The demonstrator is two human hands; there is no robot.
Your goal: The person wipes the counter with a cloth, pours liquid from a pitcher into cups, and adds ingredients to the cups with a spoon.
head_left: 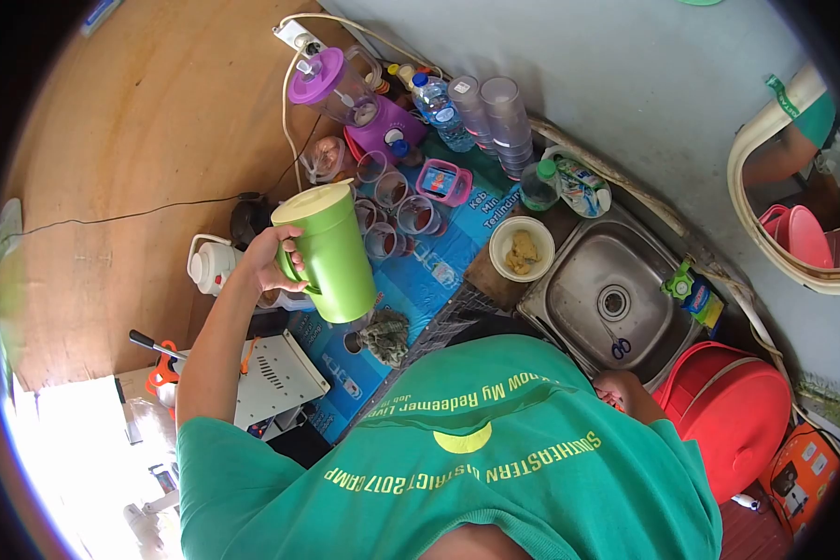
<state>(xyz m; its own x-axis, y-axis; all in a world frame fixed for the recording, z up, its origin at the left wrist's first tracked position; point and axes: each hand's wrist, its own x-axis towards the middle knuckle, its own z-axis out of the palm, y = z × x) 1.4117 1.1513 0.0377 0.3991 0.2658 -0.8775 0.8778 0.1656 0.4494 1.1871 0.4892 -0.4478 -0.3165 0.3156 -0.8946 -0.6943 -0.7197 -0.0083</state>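
Observation:
My left hand (275, 261) is closed round the handle of a green pitcher (336, 266) with a cream lid. The pitcher is raised and slightly tilted above the table. Just beyond it stand several clear plastic cups (418, 217), some with a reddish liquid low inside. A crumpled grey-green cloth (384, 338) lies below the pitcher. Close to my body, by the sink's near edge, my right hand (623, 388) is partly hidden by my shirt. Its visible fingers look curled, with a small orange bit beside them that I cannot make out.
A purple blender (383, 126), a water bottle (441, 112) and stacked cups (507, 126) stand at the back. A bowl of yellowish food (523, 250) sits beside the steel sink (583, 271), where scissors (621, 348) lie. A red lidded bucket (733, 411) is at right.

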